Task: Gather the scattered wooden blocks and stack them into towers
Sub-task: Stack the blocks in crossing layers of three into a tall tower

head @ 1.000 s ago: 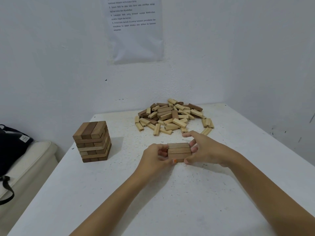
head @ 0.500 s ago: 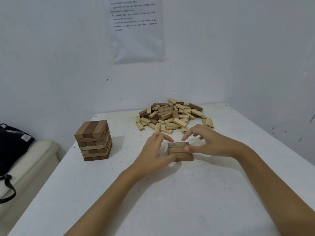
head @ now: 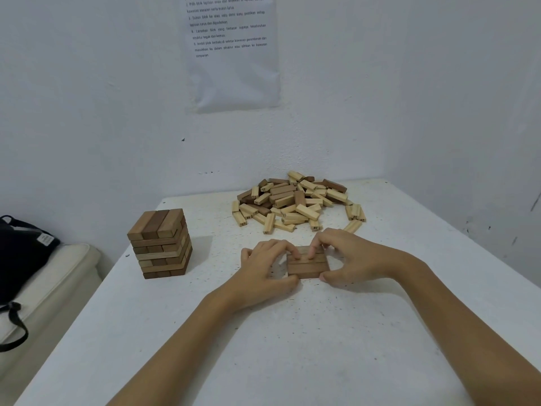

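Left hand [head: 263, 269] and right hand [head: 352, 259] flank a flat layer of blocks [head: 307, 266] on the table [head: 292, 353] — fingers [head: 292, 252] curled over its far edge, thumbs apparently pinching the near side.

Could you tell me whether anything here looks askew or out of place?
Nothing looks damaged or spilled. The tower on the left stands upright, though some middle layers look slightly misaligned. The loose blocks at the back lie in a heap. The left hand and right hand pinch a row of three blocks.

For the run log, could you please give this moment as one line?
left hand, right hand grip block layer; layer on table; tower left; pile behind
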